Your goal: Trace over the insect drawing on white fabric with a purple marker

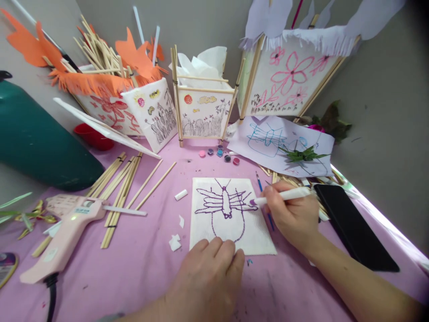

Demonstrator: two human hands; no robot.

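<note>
A white square panel [201,228] lies on the pink cloth, bearing a purple insect outline above a rounded shape. My right hand [295,219] is closed round a white marker [295,193], whose purple tip is at the right end of the insect's wing. Across the panel's lower edge rests my left hand [214,273], its fingers bent and close together on the surface; what lies under the palm is hidden. A small white cap [181,194] sits left of the panel.
A pink glue gun [67,232] and stick bundles [120,192] lie left. Behind stand decorated boxes [206,109], with paint pots [220,152] before them. A black phone [355,226] is at right, a blue-handled brush [259,181] beside the panel, a green bottle [36,134] back left.
</note>
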